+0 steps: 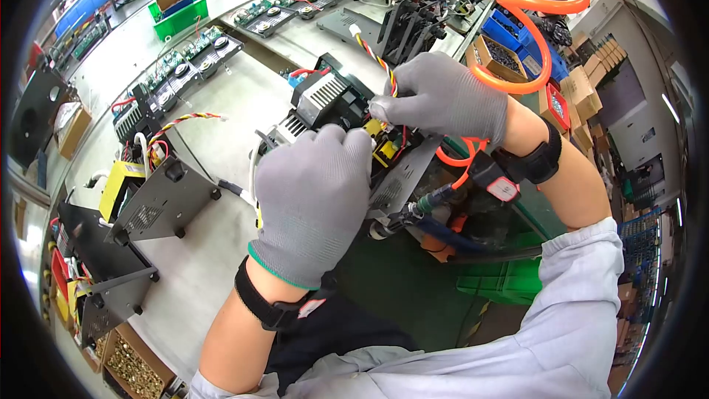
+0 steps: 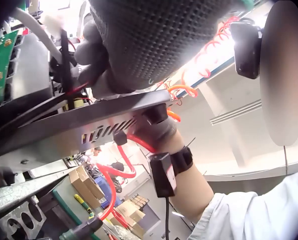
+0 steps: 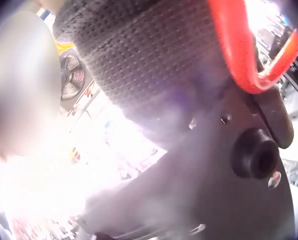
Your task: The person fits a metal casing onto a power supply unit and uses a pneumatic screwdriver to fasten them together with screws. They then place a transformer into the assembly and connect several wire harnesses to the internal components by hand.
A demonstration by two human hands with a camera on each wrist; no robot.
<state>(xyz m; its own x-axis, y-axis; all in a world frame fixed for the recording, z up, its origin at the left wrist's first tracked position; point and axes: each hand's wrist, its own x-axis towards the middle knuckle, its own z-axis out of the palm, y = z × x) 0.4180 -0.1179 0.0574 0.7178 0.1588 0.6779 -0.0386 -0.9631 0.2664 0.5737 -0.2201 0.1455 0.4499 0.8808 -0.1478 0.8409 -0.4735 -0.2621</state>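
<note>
An electronics unit stands at the table's edge, with a black slotted cover (image 1: 325, 103), yellow-wrapped part (image 1: 385, 151) and grey metal base panel (image 1: 402, 181). Over its near side is my gloved left hand (image 1: 314, 192), fingers curled down; what they hold I cannot tell. In the left wrist view those fingers (image 2: 91, 55) are bent beside a black strip above the slotted panel (image 2: 64, 137). My gloved right hand (image 1: 450, 96) pinches a twisted multicolour cable (image 1: 378, 60), whose white connector (image 1: 354, 29) points up. The right wrist view has the panel's rubber foot (image 3: 256, 155) below the glove.
Similar units with dark panels (image 1: 166, 196) stand at left. Fan assemblies (image 1: 181, 70) line the table behind, near a green bin (image 1: 179, 13). An orange coiled hose (image 1: 543, 52) hangs at right. A box of brass-coloured hardware (image 1: 133, 366) is at lower left.
</note>
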